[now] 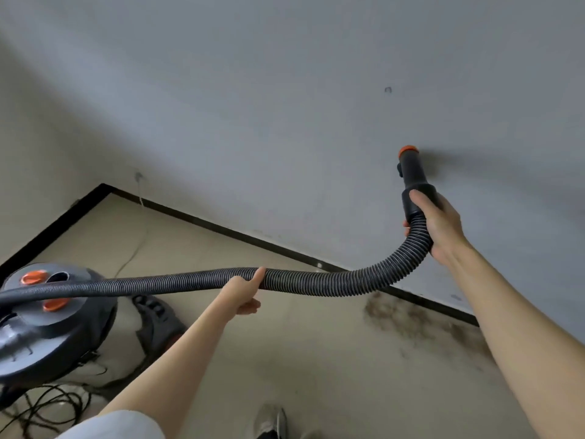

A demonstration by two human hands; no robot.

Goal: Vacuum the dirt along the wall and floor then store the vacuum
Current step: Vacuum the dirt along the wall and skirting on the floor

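Dirt (421, 324) is seen on the beige floor (316, 375) beside the grey wall (285, 106).
The hose (316, 282) is gripped by the left hand (243, 293) and right hand (440, 226); its nozzle (411, 169) points up at the wall.

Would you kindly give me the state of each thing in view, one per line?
Left hand: grips the hose mid-length.
Right hand: grips the hose by its cuff.
Hose: lifted, curving upward.
Nozzle: raised against the wall.
Vacuum canister: standing on the floor.
Dirt: still on the floor.

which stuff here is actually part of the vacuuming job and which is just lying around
Part of the job: vacuum canister, ribbed hose, nozzle, dirt patch, left hand, right hand.

Just there: loose cables, shoes.
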